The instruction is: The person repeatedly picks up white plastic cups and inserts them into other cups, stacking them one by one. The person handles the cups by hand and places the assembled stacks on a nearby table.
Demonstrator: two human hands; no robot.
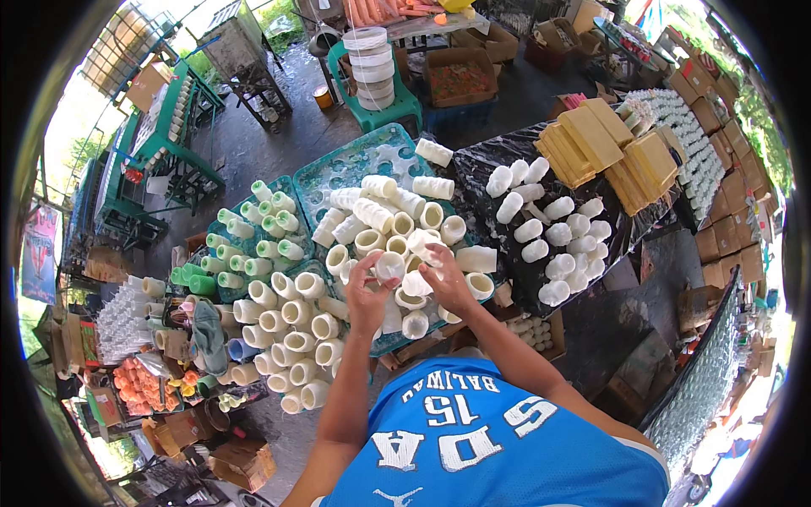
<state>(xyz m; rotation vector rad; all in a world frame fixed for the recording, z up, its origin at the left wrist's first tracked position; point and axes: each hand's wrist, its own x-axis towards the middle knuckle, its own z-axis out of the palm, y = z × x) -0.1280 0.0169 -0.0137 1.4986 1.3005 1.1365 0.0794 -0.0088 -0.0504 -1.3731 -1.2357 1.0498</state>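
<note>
Two hands, the left hand (365, 291) and the right hand (446, 279), meet on one small white cup (390, 265). Three teal trays (338, 169) carry dozens of white and green cups, too many to count exactly. One green chair (397, 106) bears one stack of white tubs (372, 68).

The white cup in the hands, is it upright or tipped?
Tipped: the white cup, held by the left hand and right hand, shows its round mouth.

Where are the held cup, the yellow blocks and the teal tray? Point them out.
held cup (390, 266), head view, on its round white end.
yellow blocks (604, 148), head view, on the stack's top face.
teal tray (355, 165), head view, on its bare far part.
</note>
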